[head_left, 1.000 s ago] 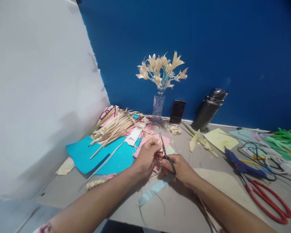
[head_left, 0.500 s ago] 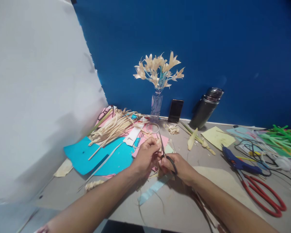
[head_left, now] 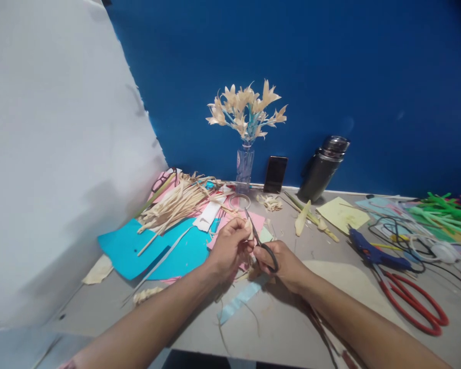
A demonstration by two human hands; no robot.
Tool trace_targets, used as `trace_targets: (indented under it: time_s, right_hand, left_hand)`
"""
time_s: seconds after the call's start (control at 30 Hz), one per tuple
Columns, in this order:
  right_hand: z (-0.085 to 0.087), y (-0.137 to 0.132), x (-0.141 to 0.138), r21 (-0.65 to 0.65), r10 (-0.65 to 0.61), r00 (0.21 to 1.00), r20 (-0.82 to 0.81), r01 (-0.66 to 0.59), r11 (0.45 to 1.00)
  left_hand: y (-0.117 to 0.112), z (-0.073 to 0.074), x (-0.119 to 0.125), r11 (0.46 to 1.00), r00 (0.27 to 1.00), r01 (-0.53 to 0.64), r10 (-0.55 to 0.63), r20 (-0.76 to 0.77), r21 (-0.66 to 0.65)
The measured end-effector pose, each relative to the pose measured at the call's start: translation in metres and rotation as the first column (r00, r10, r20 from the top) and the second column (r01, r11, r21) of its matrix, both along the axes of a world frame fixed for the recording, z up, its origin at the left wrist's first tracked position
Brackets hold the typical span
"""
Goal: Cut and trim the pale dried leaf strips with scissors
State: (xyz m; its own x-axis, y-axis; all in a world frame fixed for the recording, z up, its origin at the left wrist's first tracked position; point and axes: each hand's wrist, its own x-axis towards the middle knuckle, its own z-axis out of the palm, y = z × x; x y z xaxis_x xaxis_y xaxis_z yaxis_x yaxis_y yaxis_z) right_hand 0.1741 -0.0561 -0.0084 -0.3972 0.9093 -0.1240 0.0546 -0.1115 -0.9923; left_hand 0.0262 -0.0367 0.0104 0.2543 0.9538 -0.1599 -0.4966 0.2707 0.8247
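- I count two pairs of scissors: the small black-handled scissors (head_left: 258,240) with thin metal blades, and the big red-handled scissors (head_left: 417,303) lying on the right.
- I count one blue glue gun (head_left: 363,251), on the table by the big pair.
- One black phone (head_left: 275,174) and one dark metal bottle (head_left: 319,177) lean at the blue wall (head_left: 369,77).
- One clear plastic bottle (head_left: 245,169) holds cream paper-like flowers (head_left: 238,100), too bunched for me to count.
- One yellow paper square (head_left: 343,212) lies in front of the dark bottle.
- The front edge of the grey table (head_left: 292,338) is near me, and I have room between it and the pale blue strip (head_left: 242,300).
- The bright blue paper (head_left: 125,243) and straw-coloured bundle (head_left: 176,205) crowd the left side.
- My left hand (head_left: 230,246) is closed, pinching a small cream piece (head_left: 248,229) in its fingers.
- My right hand (head_left: 282,261) is curled round the small pair's handles; the blades are right beside the cream piece. I can't tell if they touch.
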Motion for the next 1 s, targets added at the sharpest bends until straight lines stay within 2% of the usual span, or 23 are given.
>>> trace_targets:
  time_s: [0.1,0.17,0.23,0.3,0.4,0.47,0.6,0.7,0.87,0.93,1.0]
  right_hand:
    - [0.003,0.004,0.003,-0.034,-0.103,0.995,-0.015,0.102,0.994]
    - [0.007,0.008,0.007,-0.003,-0.2,0.979,-0.044,0.201,0.98]
    - [0.012,0.011,0.011,0.044,-0.29,0.955,-0.067,0.293,0.955]
    - [0.015,0.013,0.014,0.066,-0.309,0.949,-0.064,0.313,0.947]
    - [0.016,0.013,0.016,0.061,-0.282,0.957,-0.068,0.286,0.956]
    - [0.014,0.012,0.017,0.022,-0.254,0.961,-0.113,0.258,0.966]
    - [0.013,0.012,0.018,-0.088,-0.138,0.948,-0.287,0.117,0.989]
    - [0.014,0.012,0.021,-0.128,-0.066,0.917,-0.394,0.017,0.992]
    - [0.015,0.013,0.024,-0.11,0.031,0.898,-0.439,-0.088,0.99]
    - [0.016,0.013,0.024,-0.103,0.036,0.911,-0.412,-0.086,0.991]
    - [0.021,0.012,0.025,-0.084,-0.001,0.938,-0.345,-0.03,0.996]
  left_hand:
    - [-0.001,0.0,-0.003,0.997,0.996,0.076,-0.076,-0.037,-0.004]
    - [-0.001,-0.002,-0.004,0.99,0.986,0.136,-0.137,-0.091,-0.022]
    - [-0.002,-0.005,-0.004,0.989,0.977,0.149,-0.149,-0.151,-0.01]
    - [-0.003,-0.007,-0.003,0.99,0.967,0.142,-0.134,-0.219,0.024]
    - [-0.004,-0.008,-0.002,0.984,0.931,0.173,-0.146,-0.333,0.052]
    - [-0.004,-0.006,-0.003,0.968,0.898,0.244,-0.201,-0.391,0.065]
    - [0.002,0.005,-0.011,0.891,0.836,0.427,-0.324,-0.444,0.154]
    - [0.005,0.014,-0.018,0.847,0.796,0.509,-0.394,-0.46,0.155]
    - [0.001,0.024,-0.02,0.823,0.738,0.558,-0.435,-0.516,0.103]
    - [-0.001,0.025,-0.02,0.824,0.728,0.556,-0.418,-0.543,0.111]
    - [0.001,0.025,-0.021,0.822,0.737,0.549,-0.392,-0.551,0.15]
